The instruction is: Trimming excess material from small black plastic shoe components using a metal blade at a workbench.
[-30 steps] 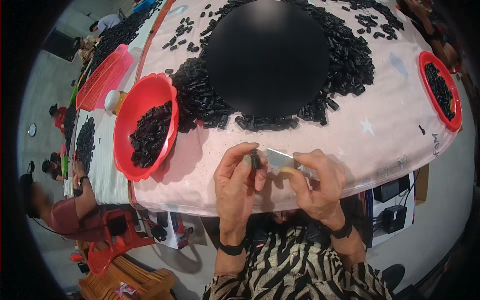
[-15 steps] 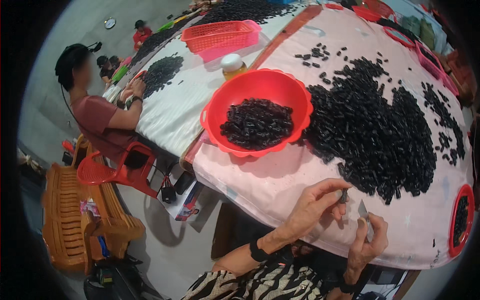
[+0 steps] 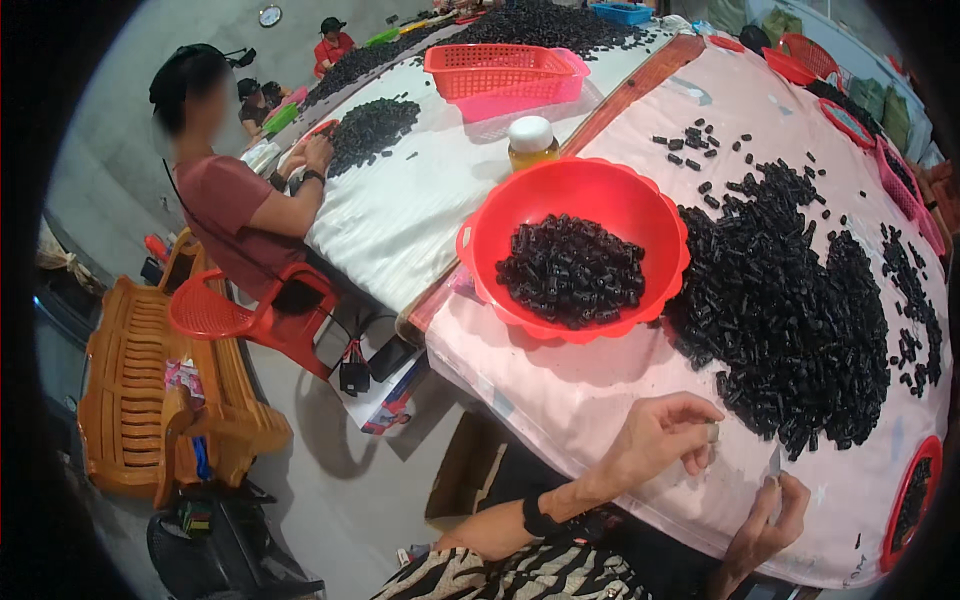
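Likely working black pieces [image 3: 790, 345] with blade [image 3: 775, 461] pinched in right hand [image 3: 764, 526]; can't tell grip of left hand [image 3: 657, 440]; next, need one piece steadied

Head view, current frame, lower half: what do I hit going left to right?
Wooden bench → white box → left hand → right hand → red oval tray.

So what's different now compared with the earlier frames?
The head view has swung to the person's left. The small black piece pinched in the left hand earlier no longer shows there; whether released or hidden, I can't tell. The right hand still holds the metal blade. The red bowl and large black pile look unchanged.
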A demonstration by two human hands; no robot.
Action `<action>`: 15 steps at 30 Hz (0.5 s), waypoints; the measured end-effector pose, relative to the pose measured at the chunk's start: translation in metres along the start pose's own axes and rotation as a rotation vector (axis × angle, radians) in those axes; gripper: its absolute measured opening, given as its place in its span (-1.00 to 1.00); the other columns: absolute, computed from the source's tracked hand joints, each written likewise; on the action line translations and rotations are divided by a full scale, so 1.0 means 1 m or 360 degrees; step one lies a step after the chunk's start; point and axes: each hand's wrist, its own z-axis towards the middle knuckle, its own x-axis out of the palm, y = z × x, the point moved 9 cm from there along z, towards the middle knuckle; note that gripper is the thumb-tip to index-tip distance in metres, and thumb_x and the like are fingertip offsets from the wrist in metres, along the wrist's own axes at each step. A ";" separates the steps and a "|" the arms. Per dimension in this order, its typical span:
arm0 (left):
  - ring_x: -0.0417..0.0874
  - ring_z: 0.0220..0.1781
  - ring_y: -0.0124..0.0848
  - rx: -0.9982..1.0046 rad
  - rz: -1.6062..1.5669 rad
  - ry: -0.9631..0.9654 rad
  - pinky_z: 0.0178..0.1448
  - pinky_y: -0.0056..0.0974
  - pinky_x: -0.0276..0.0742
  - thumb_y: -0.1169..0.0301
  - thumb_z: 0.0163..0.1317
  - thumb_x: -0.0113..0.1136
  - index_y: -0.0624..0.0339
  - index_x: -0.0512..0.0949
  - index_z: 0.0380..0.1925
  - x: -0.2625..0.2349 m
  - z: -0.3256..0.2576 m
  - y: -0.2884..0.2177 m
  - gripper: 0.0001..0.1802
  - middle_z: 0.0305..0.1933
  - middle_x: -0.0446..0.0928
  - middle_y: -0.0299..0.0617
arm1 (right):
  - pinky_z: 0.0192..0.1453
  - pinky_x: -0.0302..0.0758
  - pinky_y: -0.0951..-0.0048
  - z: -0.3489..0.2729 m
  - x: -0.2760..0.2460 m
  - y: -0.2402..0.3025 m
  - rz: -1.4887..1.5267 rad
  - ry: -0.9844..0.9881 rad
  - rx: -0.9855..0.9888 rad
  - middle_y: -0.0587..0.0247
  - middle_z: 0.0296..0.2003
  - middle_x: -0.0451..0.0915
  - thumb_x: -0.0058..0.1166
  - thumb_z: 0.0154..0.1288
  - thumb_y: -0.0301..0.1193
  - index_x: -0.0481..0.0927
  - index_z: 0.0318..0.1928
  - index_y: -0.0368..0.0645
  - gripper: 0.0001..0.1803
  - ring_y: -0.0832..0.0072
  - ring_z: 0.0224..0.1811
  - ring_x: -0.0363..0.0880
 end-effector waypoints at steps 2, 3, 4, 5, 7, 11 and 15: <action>0.63 -0.47 -0.49 -0.0008 -0.0005 -0.0013 -0.41 -0.45 0.57 0.51 0.27 0.16 0.43 0.54 -0.11 -0.003 -0.001 0.003 -0.77 -0.46 0.59 -0.15 | -0.12 0.41 0.45 -0.001 0.006 0.002 -0.0010 0.0075 0.0021 0.13 -0.36 0.52 0.02 0.28 -0.57 0.49 -0.22 -0.38 -0.89 0.40 -0.25 0.46; 0.63 -0.48 -0.49 -0.0020 -0.0017 -0.0027 -0.42 -0.45 0.57 0.49 0.28 0.17 0.43 0.55 -0.12 -0.004 -0.001 0.006 -0.77 -0.48 0.59 -0.15 | -0.12 0.41 0.45 -0.002 0.006 0.002 -0.0001 0.0067 0.0020 0.13 -0.36 0.52 0.02 0.28 -0.57 0.49 -0.22 -0.38 -0.89 0.40 -0.25 0.46; 0.63 -0.48 -0.50 -0.0037 -0.0023 -0.0033 -0.42 -0.45 0.57 0.49 0.29 0.16 0.42 0.55 -0.12 -0.003 -0.002 0.007 -0.77 -0.48 0.59 -0.15 | -0.12 0.42 0.44 -0.003 0.008 0.004 -0.0022 0.0086 0.0015 0.12 -0.35 0.51 0.03 0.28 -0.57 0.48 -0.22 -0.39 -0.89 0.40 -0.25 0.46; 0.63 -0.48 -0.50 -0.0032 -0.0011 -0.0030 -0.42 -0.45 0.57 0.49 0.29 0.16 0.42 0.55 -0.12 -0.003 -0.002 0.006 -0.77 -0.48 0.59 -0.15 | -0.13 0.43 0.43 -0.003 0.010 0.004 -0.0043 0.0105 0.0010 0.11 -0.35 0.51 0.04 0.28 -0.58 0.48 -0.23 -0.39 -0.89 0.40 -0.25 0.46; 0.59 -0.47 -0.50 -0.0116 -0.0028 0.0018 -0.36 -0.41 0.56 0.44 0.29 0.16 0.44 0.53 -0.08 0.002 -0.004 0.009 -0.72 -0.43 0.57 -0.16 | -0.20 0.43 0.33 -0.001 0.005 0.007 -0.0041 0.0070 -0.0053 0.08 -0.38 0.53 0.09 0.14 -0.62 0.50 -0.24 -0.37 -0.85 0.32 -0.33 0.48; 0.63 -0.47 -0.50 -0.0142 -0.0001 0.0022 -0.43 -0.46 0.57 0.48 0.30 0.16 0.43 0.55 -0.10 0.004 -0.006 0.011 -0.76 -0.47 0.59 -0.14 | -0.22 0.59 0.35 0.000 0.008 0.021 -0.0361 0.0210 -0.0273 0.03 -0.27 0.64 0.29 0.17 -0.50 0.60 -0.08 -0.28 -0.71 0.17 -0.32 0.62; 0.62 -0.47 -0.50 -0.0124 -0.0044 -0.0029 -0.44 -0.46 0.56 0.48 0.30 0.17 0.43 0.56 -0.10 0.004 -0.005 0.006 -0.76 -0.47 0.58 -0.14 | -0.24 0.56 0.34 0.005 0.010 0.031 -0.0287 0.0175 -0.0167 0.01 -0.31 0.62 0.26 0.17 -0.54 0.61 -0.11 -0.31 -0.75 0.17 -0.34 0.60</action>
